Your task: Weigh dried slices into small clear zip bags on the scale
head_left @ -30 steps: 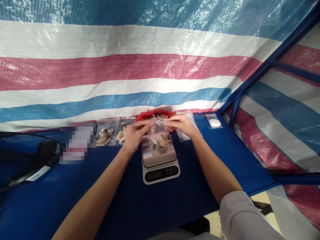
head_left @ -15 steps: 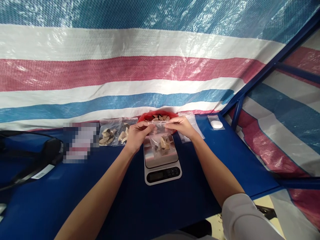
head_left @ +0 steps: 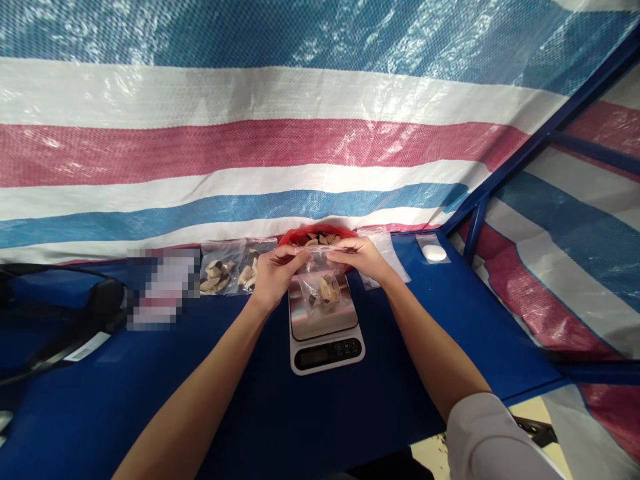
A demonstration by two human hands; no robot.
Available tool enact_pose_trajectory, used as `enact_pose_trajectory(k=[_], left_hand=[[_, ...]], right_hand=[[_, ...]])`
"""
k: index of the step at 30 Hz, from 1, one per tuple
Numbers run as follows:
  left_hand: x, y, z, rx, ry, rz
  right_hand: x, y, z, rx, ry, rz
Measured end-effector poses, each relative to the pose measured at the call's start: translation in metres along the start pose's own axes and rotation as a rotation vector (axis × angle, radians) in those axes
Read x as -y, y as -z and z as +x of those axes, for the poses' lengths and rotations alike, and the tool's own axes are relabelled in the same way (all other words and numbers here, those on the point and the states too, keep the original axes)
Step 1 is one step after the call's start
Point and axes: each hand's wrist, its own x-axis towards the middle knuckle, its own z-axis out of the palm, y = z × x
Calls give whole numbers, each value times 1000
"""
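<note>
Between my two hands hangs a clear zip bag (head_left: 320,288) with several tan and dark dried pieces in its lower part. My left hand (head_left: 274,275) pinches the bag's top edge on the left. On the right, the thumb and fingers of my right hand (head_left: 364,257) are closed on the same edge. Beneath the bag is a kitchen scale (head_left: 327,331) with a steel plate and a dark display; I cannot tell whether the bag touches the plate. Just behind my hands a red plastic bag (head_left: 290,236) stands open, holding more such pieces.
Left of the scale lie filled clear bags (head_left: 218,275). Flat clear bags (head_left: 397,263) lie to the right, beside a small bag with a white oval object (head_left: 434,253). Black gear (head_left: 103,300) sits at the far left of the blue table (head_left: 400,400). A striped tarp (head_left: 250,143) rises behind.
The view has shifted slightly, so everything sits a little lower. Both hands keep their pinch on the zip bag's top edge, nearly unmoved.
</note>
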Motion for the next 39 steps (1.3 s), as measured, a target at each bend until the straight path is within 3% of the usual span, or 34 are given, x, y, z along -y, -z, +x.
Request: enact_pose_trajectory(k=[8,18,27,39], left_hand=[[-2,0,0,84,17,66],[-1,0,-2,37,22,83],[-6,-1,-1,98,64,93],[-5,-9,9,205,33,130]], right_hand=[[3,2,-3,19,-5,-28],[5,-2,-5,6,-26,-17],[5,-3,-8,-26,-15,-42],[-2,-26,-19,-339,-23,177]])
